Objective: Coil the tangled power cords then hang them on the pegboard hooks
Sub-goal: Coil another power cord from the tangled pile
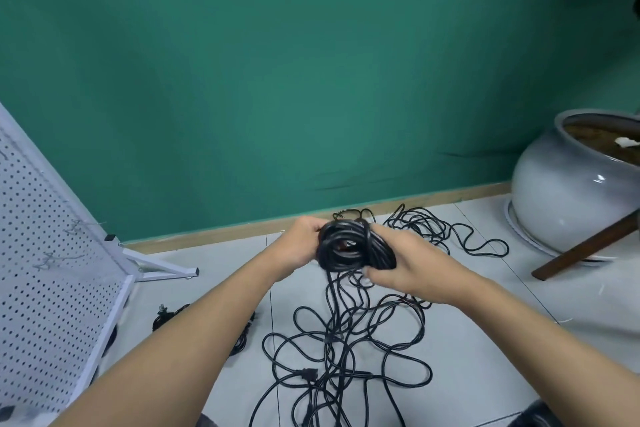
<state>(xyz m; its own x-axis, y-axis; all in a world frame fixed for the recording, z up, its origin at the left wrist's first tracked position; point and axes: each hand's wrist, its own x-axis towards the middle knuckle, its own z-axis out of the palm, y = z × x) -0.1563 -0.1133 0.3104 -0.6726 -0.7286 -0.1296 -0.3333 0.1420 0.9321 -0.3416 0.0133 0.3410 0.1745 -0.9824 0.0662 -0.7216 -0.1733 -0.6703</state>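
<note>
A black coil of power cord is held up in front of me, above the floor. My left hand grips its left side, and my right hand grips its right side with the fingers curled round the loops. A loose strand drops from the coil into a tangled pile of black cords on the tiled floor below. More tangled cord lies behind my right hand near the wall. The white pegboard stands at the left, with metal hooks on its face.
A large grey ceramic pot stands at the right with a brown wooden leg slanting in front of it. The pegboard's white foot juts onto the floor. A small black cord bundle lies near the pegboard base. A green wall is behind.
</note>
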